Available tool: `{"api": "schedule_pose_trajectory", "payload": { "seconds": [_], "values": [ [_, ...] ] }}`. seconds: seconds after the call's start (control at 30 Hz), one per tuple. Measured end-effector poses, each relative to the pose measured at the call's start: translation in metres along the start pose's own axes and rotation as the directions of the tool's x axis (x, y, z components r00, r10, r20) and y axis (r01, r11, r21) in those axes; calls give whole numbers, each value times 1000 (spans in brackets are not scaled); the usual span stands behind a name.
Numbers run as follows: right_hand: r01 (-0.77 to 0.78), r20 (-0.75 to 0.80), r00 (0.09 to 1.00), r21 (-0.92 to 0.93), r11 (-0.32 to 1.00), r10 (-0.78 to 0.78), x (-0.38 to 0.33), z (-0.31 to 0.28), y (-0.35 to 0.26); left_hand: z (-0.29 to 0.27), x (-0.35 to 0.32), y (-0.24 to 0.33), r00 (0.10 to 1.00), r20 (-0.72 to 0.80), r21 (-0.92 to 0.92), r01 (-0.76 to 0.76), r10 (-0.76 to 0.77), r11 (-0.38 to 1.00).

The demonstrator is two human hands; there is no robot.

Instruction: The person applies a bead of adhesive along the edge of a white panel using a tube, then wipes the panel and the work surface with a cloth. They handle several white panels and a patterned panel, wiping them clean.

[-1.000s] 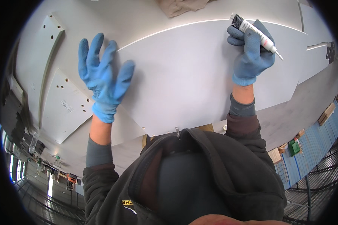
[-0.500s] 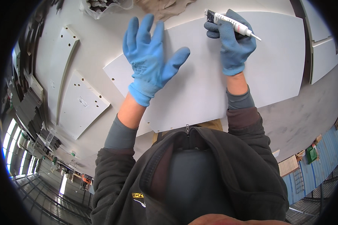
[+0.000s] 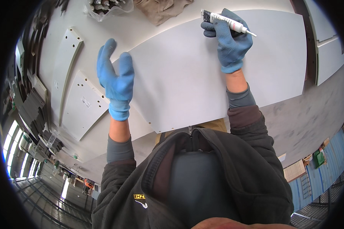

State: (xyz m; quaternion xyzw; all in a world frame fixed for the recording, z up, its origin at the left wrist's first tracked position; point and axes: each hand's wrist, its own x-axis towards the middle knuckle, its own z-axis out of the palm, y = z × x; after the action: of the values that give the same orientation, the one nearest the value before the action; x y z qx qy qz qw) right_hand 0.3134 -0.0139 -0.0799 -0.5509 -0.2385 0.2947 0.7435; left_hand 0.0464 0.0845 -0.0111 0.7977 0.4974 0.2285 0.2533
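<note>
A large pale-grey panel (image 3: 179, 76) with a curved far edge lies flat in front of me. Over its right half, my right hand (image 3: 234, 44) in a blue glove grips a white tube (image 3: 230, 23) with a thin nozzle. The nozzle points right and the tube's dark end points left. My left hand (image 3: 117, 76), gloved in blue too, is at the panel's left edge with thumb and fingers apart and nothing in it. I cannot tell whether it touches the panel.
To the left lie a narrow curved panel (image 3: 67, 61) and a smaller panel (image 3: 82, 108), both with holes. A clear bag (image 3: 112, 10) of tubes and a beige cloth (image 3: 162, 9) are at the far side. White panels (image 3: 328, 59) stand at the far right.
My left hand has moved left and nearer to me, from over the panel to its left edge, and has turned. The right hand with the tube has shifted slightly left.
</note>
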Motion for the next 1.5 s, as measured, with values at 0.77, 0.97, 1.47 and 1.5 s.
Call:
{"api": "schedule_pose_trajectory", "payload": {
  "seconds": [0.77, 0.97, 1.47, 1.5],
  "values": [
    [-74, 0, 997, -6, 997, 74, 2, 10, -24, 6, -12, -1, 978, -123, -229, 138, -169, 964],
    [-126, 65, 990, -10, 992, 126, 2, 6, -31, 11, -33, -34, 969, -217, -152, 85, -118, 985],
    [41, 7, 999, -250, 967, -40, 16, 1, -41, 26, -38, -57, 968, -249, -27, 2, -9, 1000],
    [52, 3, 999, -336, 940, -54, 23, -4, -45, 26, -37, -56, 969, -245, -29, 8, -15, 1000]
  ]
}}
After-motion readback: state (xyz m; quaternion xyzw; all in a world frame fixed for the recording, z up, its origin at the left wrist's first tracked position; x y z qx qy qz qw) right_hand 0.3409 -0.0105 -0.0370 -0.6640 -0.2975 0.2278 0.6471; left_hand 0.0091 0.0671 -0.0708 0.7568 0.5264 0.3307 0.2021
